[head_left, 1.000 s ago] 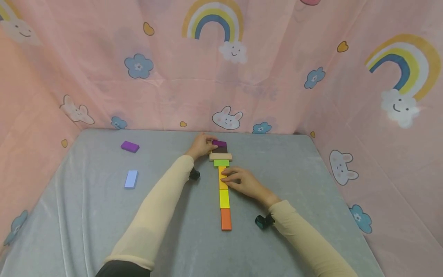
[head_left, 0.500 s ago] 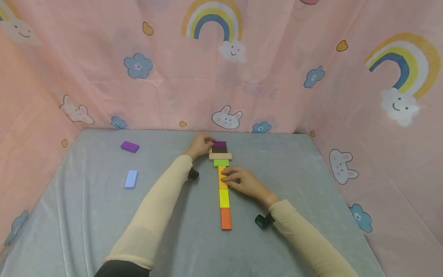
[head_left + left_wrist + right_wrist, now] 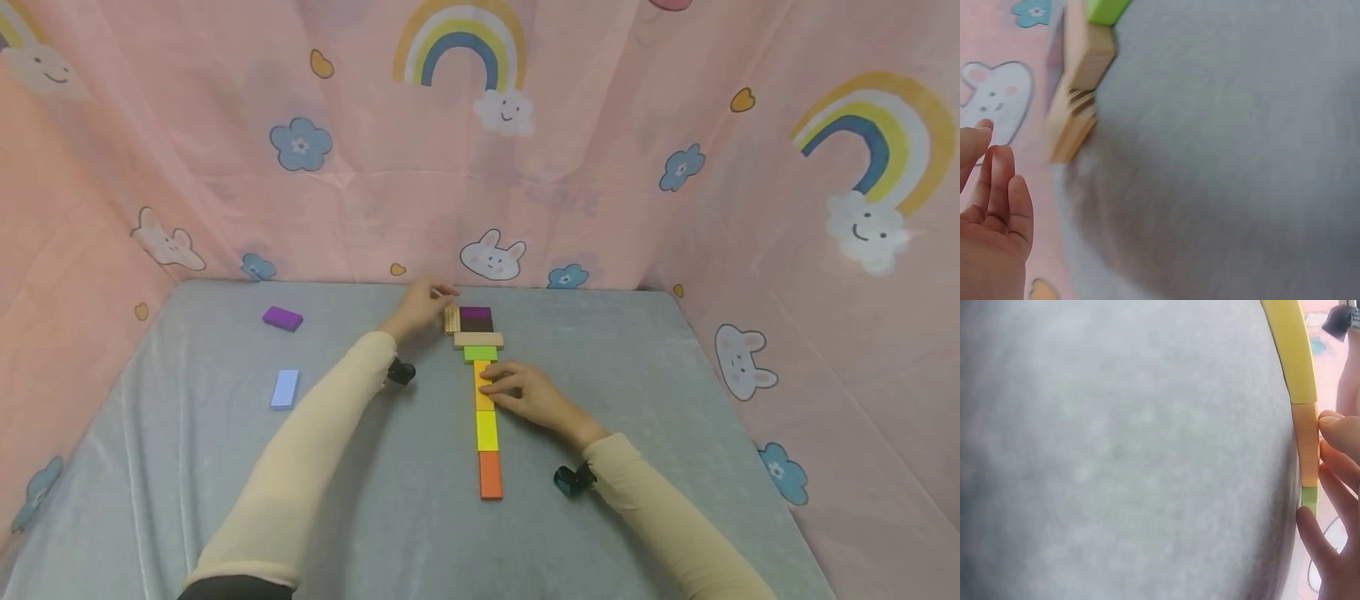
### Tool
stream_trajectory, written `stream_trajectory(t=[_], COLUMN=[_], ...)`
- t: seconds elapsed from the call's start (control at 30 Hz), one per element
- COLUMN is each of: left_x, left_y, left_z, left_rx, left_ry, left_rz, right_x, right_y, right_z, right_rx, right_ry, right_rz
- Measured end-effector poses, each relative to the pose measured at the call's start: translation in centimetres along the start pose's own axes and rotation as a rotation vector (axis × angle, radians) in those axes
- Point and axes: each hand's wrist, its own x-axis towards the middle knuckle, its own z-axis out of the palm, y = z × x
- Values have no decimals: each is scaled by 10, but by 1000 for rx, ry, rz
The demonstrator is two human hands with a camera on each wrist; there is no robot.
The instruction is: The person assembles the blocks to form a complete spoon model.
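Observation:
A column of flat blocks runs up the middle of the head view: an orange block (image 3: 491, 475), a yellow block (image 3: 487, 431), a yellow-orange block (image 3: 483, 402), a green block (image 3: 480, 354) and a plain wood block (image 3: 478, 340). Beyond that lie a dark brown block (image 3: 476, 326) and a purple block (image 3: 476, 312), with a striped wood block (image 3: 452, 321) against their left side. My left hand (image 3: 418, 310) is just left of the striped block, apart from it and holding nothing. The fingers of my right hand (image 3: 534, 400) rest on the yellow-orange block.
Off to the left on the grey cloth (image 3: 615, 358) lie another purple block (image 3: 282, 318) and a light blue block (image 3: 284, 389). A pink patterned curtain (image 3: 585, 167) rises behind the table's far edge and along both sides.
My left hand has let go at the far end of the column and drawn back left, uncovering the striped wood block. The right hand has stayed where it was.

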Motion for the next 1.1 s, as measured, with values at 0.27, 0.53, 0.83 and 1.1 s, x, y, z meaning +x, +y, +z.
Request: stream_trajectory(t=[0.27, 0.53, 0.83, 1.1], left_x=[-24, -72, -120, -140], left_y=[-1, -25, -76, -118], left_z=[-50, -107, -156, -175], left_rx=[81, 65, 153, 185], left_ry=[72, 184, 336, 364], left_rz=[130, 101, 35, -80], right_x=[0, -2, -2, 1], right_y=[-1, -3, 2, 4], right_z=[-1, -1, 0, 2], right_rx=[6, 1, 23, 26], right_ry=[-5, -8, 4, 5], right_rz=[12, 2, 11, 6])
